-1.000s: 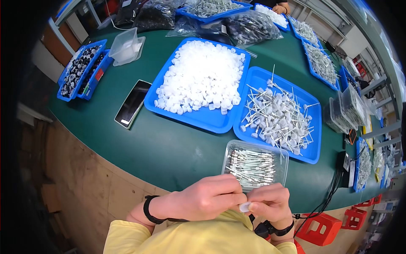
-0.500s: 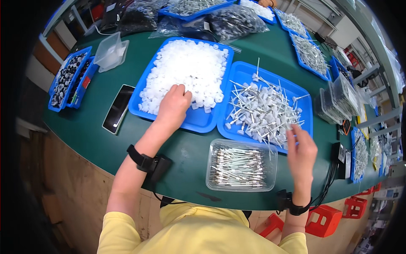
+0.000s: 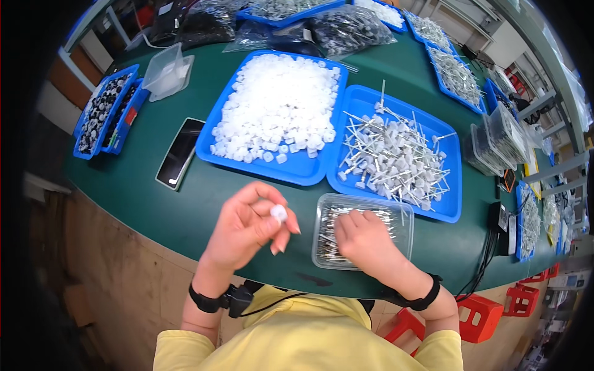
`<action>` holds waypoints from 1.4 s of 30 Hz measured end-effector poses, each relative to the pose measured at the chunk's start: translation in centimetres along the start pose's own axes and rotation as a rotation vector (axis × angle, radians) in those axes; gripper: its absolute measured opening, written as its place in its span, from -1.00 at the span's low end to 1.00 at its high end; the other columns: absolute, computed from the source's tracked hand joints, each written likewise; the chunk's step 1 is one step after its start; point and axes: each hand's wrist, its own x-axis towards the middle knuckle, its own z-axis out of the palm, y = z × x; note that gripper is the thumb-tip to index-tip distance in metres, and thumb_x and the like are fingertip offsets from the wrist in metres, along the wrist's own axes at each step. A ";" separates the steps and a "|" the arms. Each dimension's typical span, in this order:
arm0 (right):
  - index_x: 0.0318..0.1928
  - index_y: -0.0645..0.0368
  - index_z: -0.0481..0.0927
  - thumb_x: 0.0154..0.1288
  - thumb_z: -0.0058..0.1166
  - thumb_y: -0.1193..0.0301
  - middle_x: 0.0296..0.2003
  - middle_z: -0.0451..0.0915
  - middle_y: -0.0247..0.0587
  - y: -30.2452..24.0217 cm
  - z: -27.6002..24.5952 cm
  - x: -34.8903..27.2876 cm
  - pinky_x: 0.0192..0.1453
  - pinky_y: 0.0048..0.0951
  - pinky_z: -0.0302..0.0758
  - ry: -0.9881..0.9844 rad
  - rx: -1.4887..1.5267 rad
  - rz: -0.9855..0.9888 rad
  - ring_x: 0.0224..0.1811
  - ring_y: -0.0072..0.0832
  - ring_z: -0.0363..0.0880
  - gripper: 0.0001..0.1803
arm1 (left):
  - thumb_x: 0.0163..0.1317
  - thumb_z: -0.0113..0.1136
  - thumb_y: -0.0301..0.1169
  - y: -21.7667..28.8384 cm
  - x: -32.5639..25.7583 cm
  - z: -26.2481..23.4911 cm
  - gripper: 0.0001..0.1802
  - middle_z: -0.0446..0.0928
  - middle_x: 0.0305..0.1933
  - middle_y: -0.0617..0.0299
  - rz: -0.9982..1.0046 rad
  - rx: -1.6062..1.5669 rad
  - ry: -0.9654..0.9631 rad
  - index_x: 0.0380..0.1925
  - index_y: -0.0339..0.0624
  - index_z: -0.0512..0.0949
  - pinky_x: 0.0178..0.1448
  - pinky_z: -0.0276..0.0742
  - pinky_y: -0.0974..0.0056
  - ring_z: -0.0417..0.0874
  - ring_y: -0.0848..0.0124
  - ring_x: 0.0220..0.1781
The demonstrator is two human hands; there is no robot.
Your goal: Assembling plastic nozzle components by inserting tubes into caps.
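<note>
Between the thumb and fingers of my left hand [image 3: 247, 226] is a small white plastic cap [image 3: 278, 213], held above the table in front of the left tray. My right hand [image 3: 368, 238] reaches into a clear plastic box [image 3: 409, 238] of thin metal rods [image 3: 329, 238]; its fingers are bent down among the rods, and their tips are hidden. Behind my left hand lies a blue tray [image 3: 303, 176] heaped with white caps [image 3: 278, 99]. Beside it, a second blue tray [image 3: 455, 201] holds a tangle of rods with caps on their ends [image 3: 396, 157].
A phone [image 3: 179, 154] lies left of the trays. Blue bins of black and white parts [image 3: 102, 117] and a clear empty container [image 3: 166, 73] stand farther left. Stacked clear boxes [image 3: 495, 145] and dark cables [image 3: 482, 260] are at the right. Bagged parts [image 3: 349, 31] lie at the back.
My left hand has come back from the cap tray with a white cap. My right hand has moved left from the edge of the right tray into the box of rods.
</note>
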 end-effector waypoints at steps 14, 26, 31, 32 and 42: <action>-0.32 0.31 0.56 0.08 0.07 0.60 -0.35 0.56 -0.13 1.5 -2.2 -0.9 -0.41 -0.52 0.44 0.310 0.727 0.425 -0.45 -0.39 0.56 -0.89 | 0.13 0.15 -0.47 -1.4 -1.8 2.0 -0.73 0.50 -0.30 -0.03 -0.078 -0.272 -0.165 -0.19 -0.31 0.37 -0.37 0.38 0.43 0.44 0.46 -0.45; -0.25 0.28 0.40 0.35 -0.19 0.39 -0.53 0.53 -0.12 2.1 -3.8 -1.8 -0.64 -0.70 0.25 0.602 1.625 0.824 -0.68 -0.65 0.40 -0.81 | 0.19 0.03 -0.53 -2.3 -2.1 2.6 -0.70 0.50 -0.19 -0.10 -0.118 -0.284 -0.091 -0.07 -0.42 0.38 -0.14 0.56 0.26 0.58 0.30 -0.25; -0.41 0.34 0.52 0.34 -0.18 0.34 -0.55 0.53 -0.14 1.4 -3.8 -2.9 -0.67 -0.72 0.16 0.651 1.949 0.823 -0.73 -0.67 0.27 -0.68 | 0.17 0.03 -0.58 -3.0 -2.0 2.6 -0.74 0.44 -0.10 -0.12 -0.066 -0.342 -0.179 -0.12 -0.41 0.36 -0.05 0.57 0.20 0.58 0.25 -0.18; -0.41 0.34 0.52 0.34 -0.19 0.32 -0.55 0.53 -0.14 1.2 -3.9 -3.0 -0.68 -0.71 0.15 0.665 2.040 0.818 -0.73 -0.66 0.26 -0.66 | 0.17 0.03 -0.59 -2.8 -2.0 2.9 -0.76 0.43 -0.09 -0.11 -0.096 -0.355 -0.149 -0.14 -0.40 0.36 -0.05 0.57 0.20 0.58 0.25 -0.17; -0.37 0.36 0.47 0.40 -0.34 0.22 -0.59 0.46 -0.20 -0.7 -5.5 -3.3 -0.59 -0.61 0.29 0.553 2.208 0.774 -0.66 -0.59 0.37 -0.55 | 0.14 0.12 -0.53 -3.5 -1.9 4.2 -0.77 0.41 -0.15 -0.03 -0.211 -0.422 -0.102 -0.19 -0.29 0.39 -0.24 0.50 0.28 0.47 0.42 -0.35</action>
